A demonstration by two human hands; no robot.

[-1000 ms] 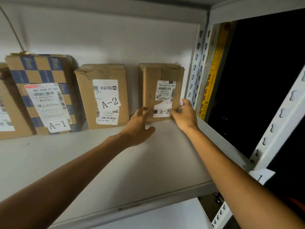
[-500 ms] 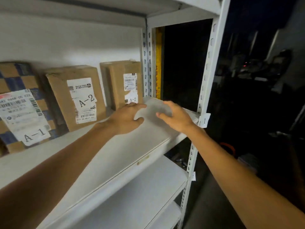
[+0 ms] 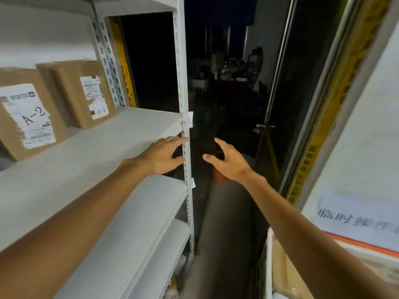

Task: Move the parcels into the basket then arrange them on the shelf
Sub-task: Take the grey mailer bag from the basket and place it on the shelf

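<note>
Shelving of white metal [image 3: 108, 147] carries, at ten o'clock, a large brown cardboard parcel [image 3: 26, 113] and a smaller brown cardboard parcel [image 3: 84, 91] beside it. Your left hand [image 3: 164, 156] and right hand [image 3: 228, 162] hover, fingers spread, empty.

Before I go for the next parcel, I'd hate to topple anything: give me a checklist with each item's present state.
1. Left hand empty: ok, fingers relaxed.
2. Right hand empty: ok, fingers spread.
3. Small A-2 parcel standing on the shelf: ok.
4. Large A-2 parcel standing beside it: ok.
5. Aisle floor free of obstacles: cannot tell, too dark.
</note>
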